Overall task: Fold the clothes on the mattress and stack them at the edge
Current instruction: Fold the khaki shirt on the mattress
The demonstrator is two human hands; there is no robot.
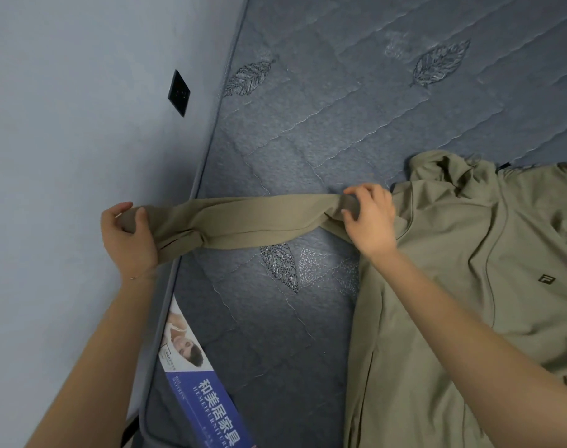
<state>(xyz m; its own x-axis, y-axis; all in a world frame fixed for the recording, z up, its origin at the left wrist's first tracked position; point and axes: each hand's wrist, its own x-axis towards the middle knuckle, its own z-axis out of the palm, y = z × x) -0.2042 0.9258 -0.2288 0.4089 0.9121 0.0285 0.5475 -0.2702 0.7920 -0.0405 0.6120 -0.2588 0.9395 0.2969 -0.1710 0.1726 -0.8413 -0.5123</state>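
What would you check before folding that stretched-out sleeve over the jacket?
1. Grip of the left hand on the cuff end of the sleeve: ok, fingers curled round it.
2. Grip of the right hand near the shoulder: ok.
3. Sleeve straight between the hands: ok, slightly twisted near the cuff.
4. Jacket flat on the mattress: not ok, the collar is bunched.
5. Other sleeve's position: cannot tell, out of view.
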